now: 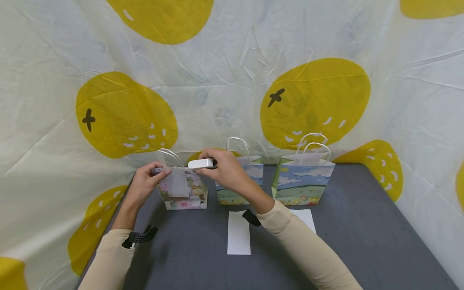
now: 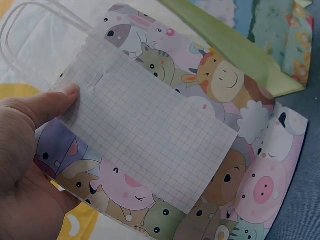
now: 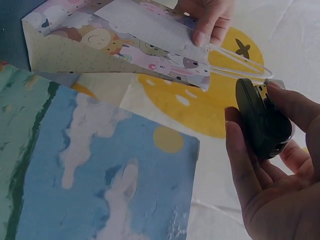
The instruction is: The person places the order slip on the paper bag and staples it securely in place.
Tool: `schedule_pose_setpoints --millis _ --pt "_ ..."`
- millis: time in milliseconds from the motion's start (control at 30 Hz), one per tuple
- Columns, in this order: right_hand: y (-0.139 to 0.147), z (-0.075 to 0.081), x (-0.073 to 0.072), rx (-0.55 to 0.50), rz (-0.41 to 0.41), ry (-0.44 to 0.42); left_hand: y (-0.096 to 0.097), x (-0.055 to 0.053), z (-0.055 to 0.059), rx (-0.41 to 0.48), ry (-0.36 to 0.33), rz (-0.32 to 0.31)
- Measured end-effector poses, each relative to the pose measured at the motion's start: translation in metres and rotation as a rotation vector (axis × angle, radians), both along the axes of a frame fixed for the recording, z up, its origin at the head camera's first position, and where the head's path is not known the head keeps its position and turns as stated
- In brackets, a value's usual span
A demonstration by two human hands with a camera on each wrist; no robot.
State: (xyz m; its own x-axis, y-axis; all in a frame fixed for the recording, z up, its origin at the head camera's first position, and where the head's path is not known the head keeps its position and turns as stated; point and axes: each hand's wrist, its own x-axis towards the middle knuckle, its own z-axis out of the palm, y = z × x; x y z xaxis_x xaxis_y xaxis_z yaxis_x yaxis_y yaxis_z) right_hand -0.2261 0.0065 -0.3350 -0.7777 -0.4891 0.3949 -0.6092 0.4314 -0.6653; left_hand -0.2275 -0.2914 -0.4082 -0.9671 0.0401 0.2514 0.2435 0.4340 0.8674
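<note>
A small gift bag with cartoon animals [image 2: 220, 75] stands at the left of the table, and a slip of white grid paper [image 2: 150, 125] lies against its front. At the bag's top edge my left hand [image 1: 145, 183] pinches slip and bag together, thumb on the paper. A thin staple-like line [image 2: 98, 79] crosses the slip near the thumb. My right hand [image 1: 228, 169] grips a mini stapler [image 3: 262, 120], white on one side and dark on the other. The stapler is beside the bag's top right corner, near the white twisted handles [image 1: 170, 155], apart from the paper.
Two bags with a meadow-and-sky print stand to the right, a middle bag [image 1: 255, 173] partly behind my right forearm and a right bag [image 1: 304, 181]. In front of them lie a white paper slip [image 1: 238, 237] and another slip [image 1: 306, 217]. A patterned curtain [image 1: 217, 112] hangs behind the grey table [image 1: 195, 249].
</note>
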Motion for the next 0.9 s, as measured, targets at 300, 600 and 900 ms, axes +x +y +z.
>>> schedule_pose_setpoints --millis 300,600,900 --pt "0.020 0.000 0.011 -0.037 0.000 -0.079 0.000 0.000 -0.001 0.038 0.011 -0.014" --pt "0.045 -0.001 0.021 -0.040 0.030 -0.166 -0.001 0.001 -0.002 0.053 0.024 -0.027" --pt "0.064 -0.005 0.027 -0.045 0.037 -0.177 -0.003 0.001 0.000 0.059 0.027 -0.028"
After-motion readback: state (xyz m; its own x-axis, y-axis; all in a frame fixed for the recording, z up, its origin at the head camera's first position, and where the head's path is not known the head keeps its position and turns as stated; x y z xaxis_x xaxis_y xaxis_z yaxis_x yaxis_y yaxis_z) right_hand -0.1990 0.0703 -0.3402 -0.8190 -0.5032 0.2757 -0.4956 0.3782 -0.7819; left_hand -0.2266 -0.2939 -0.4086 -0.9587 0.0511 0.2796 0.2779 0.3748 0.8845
